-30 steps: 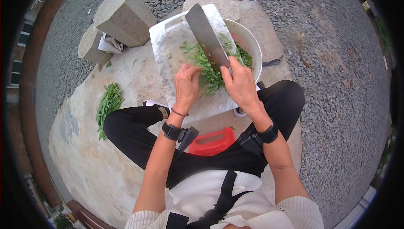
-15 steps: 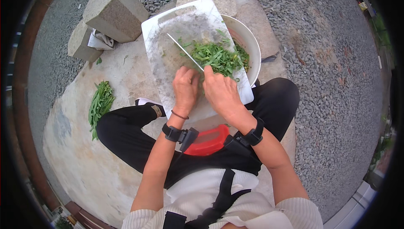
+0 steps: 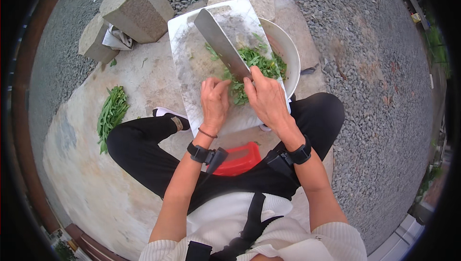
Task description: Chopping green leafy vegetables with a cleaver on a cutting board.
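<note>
My right hand (image 3: 268,99) grips a broad-bladed cleaver (image 3: 218,40) whose blade points up and left over the worn white cutting board (image 3: 188,52), its flat side tilted into view. Chopped leafy greens (image 3: 263,62) lie heaped under and to the right of the blade, and some spread below it. Beside the blade my left hand (image 3: 214,100) is closed, its fingers bent at the edge of the greens; what they may hold is hidden. A white basin (image 3: 292,50) stands under the board's right edge, with chopped bits inside.
A bunch of uncut greens (image 3: 113,112) lies on the concrete slab (image 3: 79,165) beside my left knee. Between my legs sits a red plastic container (image 3: 240,161). Stone blocks (image 3: 137,9) stand at the far left, and grey gravel (image 3: 374,117) surrounds the slab.
The cleaver has turned from edge-on to showing its flat side, and its tip has moved farther away. My right hand has shifted slightly right; the left remains near the greens.
</note>
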{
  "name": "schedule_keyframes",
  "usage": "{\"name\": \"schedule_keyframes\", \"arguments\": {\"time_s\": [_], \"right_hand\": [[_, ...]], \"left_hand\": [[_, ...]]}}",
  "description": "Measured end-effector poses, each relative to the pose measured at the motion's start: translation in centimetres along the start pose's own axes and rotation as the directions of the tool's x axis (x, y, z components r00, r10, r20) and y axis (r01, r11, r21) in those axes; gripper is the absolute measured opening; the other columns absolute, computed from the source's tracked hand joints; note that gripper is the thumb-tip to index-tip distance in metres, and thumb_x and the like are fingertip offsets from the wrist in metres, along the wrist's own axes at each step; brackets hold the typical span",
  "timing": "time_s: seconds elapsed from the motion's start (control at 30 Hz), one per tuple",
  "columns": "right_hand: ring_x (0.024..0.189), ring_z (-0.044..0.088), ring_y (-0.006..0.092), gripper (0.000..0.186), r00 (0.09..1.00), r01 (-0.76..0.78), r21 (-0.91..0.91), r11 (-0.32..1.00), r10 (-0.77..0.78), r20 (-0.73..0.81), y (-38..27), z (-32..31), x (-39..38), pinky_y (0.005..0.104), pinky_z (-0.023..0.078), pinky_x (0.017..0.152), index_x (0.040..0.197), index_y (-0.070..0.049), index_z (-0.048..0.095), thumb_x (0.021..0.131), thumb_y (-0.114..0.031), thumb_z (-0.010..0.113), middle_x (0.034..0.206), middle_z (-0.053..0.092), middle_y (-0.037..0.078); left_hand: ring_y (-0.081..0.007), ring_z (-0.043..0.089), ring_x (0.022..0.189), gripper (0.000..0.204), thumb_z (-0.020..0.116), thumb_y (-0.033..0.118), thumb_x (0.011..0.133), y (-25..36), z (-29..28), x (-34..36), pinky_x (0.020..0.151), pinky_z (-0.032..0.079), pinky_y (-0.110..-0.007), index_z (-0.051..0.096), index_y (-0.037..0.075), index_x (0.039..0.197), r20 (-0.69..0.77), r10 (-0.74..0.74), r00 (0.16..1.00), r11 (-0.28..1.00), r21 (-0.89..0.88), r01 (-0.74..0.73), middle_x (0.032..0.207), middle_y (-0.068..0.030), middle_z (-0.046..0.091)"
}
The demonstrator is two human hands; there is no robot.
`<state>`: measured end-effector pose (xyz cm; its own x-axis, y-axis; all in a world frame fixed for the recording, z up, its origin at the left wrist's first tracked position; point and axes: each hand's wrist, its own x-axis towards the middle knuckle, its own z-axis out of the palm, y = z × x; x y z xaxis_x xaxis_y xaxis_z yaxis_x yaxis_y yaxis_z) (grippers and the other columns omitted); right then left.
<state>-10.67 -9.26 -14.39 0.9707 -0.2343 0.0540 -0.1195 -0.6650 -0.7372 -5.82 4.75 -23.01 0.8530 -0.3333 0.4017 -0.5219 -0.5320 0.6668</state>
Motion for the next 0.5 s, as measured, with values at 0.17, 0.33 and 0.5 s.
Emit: {"name": "schedule_keyframes", "arguments": {"time_s": [0.17, 0.33, 0.5], "right_hand": [[0.068, 0.061, 0.0442, 0.015, 0.992, 0.022, -0.205, 0.979, 0.004, 0.126, 0.8, 1.2, -1.0, 0.0526, 0.048, 0.060, 0.092, -0.002, 0.045, 0.089, -0.014, 0.053, 0.070, 0.061, 0.023], [0.069, 0.059, 0.0469, 0.013, 0.988, -0.045, -0.209, 0.977, 0.074, 0.135, 0.0, 1.6, -0.8, 0.0548, 0.046, 0.062, 0.093, -0.001, 0.044, 0.090, -0.013, 0.049, 0.072, 0.061, 0.023], [0.071, 0.058, 0.0475, 0.014, 0.996, -0.022, -0.153, 0.988, 0.035, 0.086, 0.8, 1.8, -0.9, 0.0552, 0.045, 0.063, 0.093, -0.001, 0.044, 0.091, -0.013, 0.048, 0.073, 0.061, 0.024]], "left_hand": [[-0.0276, 0.051, 0.078, 0.017, 0.062, -0.006, 0.074, 0.1, 0.1, 0.0, 0.068, 0.042, -0.036, 0.068, 0.002, 0.088, 0.003, 0.003, 1.000, 1.000, -0.003, -0.003, 0.082, -0.0100, 0.054], [-0.0302, 0.052, 0.078, 0.015, 0.060, -0.006, 0.073, -0.1, 0.2, 0.2, 0.069, 0.043, -0.038, 0.064, 0.002, 0.084, -0.023, -0.002, 1.000, 0.999, -0.038, 0.002, 0.081, -0.0115, 0.056], [-0.0307, 0.054, 0.077, 0.013, 0.061, -0.006, 0.072, 0.3, -0.2, 0.4, 0.068, 0.043, -0.038, 0.059, 0.001, 0.082, -0.035, -0.097, 0.995, 0.991, -0.091, 0.094, 0.078, -0.0119, 0.057]]}}
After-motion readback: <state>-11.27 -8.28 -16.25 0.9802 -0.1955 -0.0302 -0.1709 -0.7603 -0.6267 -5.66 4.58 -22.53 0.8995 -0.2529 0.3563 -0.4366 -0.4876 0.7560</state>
